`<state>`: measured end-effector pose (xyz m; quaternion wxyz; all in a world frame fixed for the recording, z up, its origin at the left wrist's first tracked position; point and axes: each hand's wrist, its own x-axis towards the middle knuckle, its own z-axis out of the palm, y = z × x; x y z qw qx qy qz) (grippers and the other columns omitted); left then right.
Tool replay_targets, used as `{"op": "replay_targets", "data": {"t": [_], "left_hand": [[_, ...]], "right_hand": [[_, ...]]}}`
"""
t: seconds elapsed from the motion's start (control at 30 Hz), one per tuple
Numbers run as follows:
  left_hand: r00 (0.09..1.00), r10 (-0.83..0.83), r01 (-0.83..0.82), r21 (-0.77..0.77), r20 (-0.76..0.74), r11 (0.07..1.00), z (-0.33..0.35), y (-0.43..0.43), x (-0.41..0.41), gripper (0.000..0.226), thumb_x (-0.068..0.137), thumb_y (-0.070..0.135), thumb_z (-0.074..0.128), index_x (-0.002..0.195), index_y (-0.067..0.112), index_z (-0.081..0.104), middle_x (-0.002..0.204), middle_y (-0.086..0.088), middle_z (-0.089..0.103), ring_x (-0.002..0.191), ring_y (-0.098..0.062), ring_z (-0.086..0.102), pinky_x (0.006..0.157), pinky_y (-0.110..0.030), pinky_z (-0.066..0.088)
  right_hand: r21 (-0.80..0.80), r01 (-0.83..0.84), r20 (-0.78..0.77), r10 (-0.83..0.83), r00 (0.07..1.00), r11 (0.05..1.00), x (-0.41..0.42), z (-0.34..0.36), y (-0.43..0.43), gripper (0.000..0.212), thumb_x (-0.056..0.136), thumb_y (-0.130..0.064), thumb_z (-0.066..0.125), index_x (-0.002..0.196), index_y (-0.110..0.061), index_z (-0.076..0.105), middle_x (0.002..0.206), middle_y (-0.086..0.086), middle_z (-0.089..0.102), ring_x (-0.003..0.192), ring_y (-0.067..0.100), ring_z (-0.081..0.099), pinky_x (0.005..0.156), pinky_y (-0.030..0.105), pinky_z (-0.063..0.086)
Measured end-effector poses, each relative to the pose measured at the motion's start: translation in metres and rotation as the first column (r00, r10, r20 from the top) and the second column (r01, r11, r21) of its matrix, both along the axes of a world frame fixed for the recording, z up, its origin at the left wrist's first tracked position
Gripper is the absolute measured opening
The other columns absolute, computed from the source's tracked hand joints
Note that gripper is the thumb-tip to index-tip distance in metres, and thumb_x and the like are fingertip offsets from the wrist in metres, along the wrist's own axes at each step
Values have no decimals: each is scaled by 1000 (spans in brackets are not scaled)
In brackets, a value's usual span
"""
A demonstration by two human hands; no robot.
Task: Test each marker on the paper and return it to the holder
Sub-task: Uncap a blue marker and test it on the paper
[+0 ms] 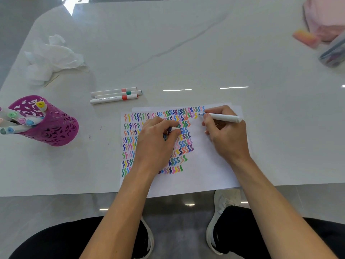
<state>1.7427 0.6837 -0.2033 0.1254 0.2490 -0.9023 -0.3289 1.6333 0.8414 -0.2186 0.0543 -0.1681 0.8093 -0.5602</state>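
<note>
**Q:** What is shown at the left, and what does it imply for progress?

**A:** The holder (56, 128) is seen upright near the left edge of the table (205, 53), with several stored markers (22, 121) leaning out of it. These are judged to be tested and returned (though this cannot be confirmed). Further right and further back, three loose markers (115, 95) are laid side by side, capped and well apart from the holder. Whether they are tested is not shown.

**Q:** And at the centre?

**A:** The paper (205, 165) is filled over its left half with rows of coloured squiggles, so much of the testing is judged done. The left hand (156, 141) is rested on it, fingers curled round a small white-and-dark piece, taken to be the cap (172, 129).

**Q:** At the right?

**A:** The marker (222, 117) is gripped by the right hand (225, 133), with its blue tip set at the end of the second row. For this marker, capping and return to the holder are left to do. The three loose markers are probably to be returned as well.
</note>
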Motion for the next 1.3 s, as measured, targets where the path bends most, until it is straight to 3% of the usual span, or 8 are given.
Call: {"op": "replay_targets", "data": {"t": [0.2,0.37,0.6,0.83,1.07,1.3], "left_hand": [[1000,4,-4,-2,-4,1000,-1,0,-1,22,94,34,69,114,27,75,102,15,60,98,-2,48,81,-4,27],[1000,8,-8,-2,-3,1000,0,1,-2,22,94,34,69,113,26,75,102,13,61,97,-4,50,85,-13,32],[1000,20,-20,11,9,1000,-1,0,-2,22,94,36,68,113,28,75,100,18,57,95,-1,48,77,-2,27],[1000,20,-20,24,9,1000,0,1,-2,22,94,36,68,113,28,75,101,17,57,95,-1,49,77,-3,29],[1000,29,-29,25,11,999,0,2,-2,21,95,35,68,113,27,75,106,12,63,97,-2,48,78,-3,28],[1000,30,-30,37,3,999,1,2,-1,20,95,32,68,113,26,74,106,11,63,100,-5,50,87,-15,33]], "right_hand": [[0,-10,4,10,1000,1000,-3,-2,-2,8,100,-26,68,102,-19,70,83,-3,75,69,16,70,64,46,60],[50,-14,-22,15,1000,999,-3,-5,-4,3,99,-24,69,100,-21,69,81,-1,75,70,17,70,63,41,58],[59,-22,-20,23,1000,998,-3,-5,-5,5,99,-23,69,103,-19,71,84,-5,74,74,12,71,62,31,58],[45,13,0,-13,1000,999,-4,-6,-3,7,98,-25,69,98,-18,71,76,0,73,68,18,70,60,41,58],[51,-5,4,4,1000,999,-4,-5,-2,5,97,-25,69,95,-21,71,77,-2,73,68,18,70,60,42,58],[-72,28,-19,-30,999,997,3,-1,2,16,100,-30,66,110,-19,67,91,1,74,73,19,73,62,39,63]]}}
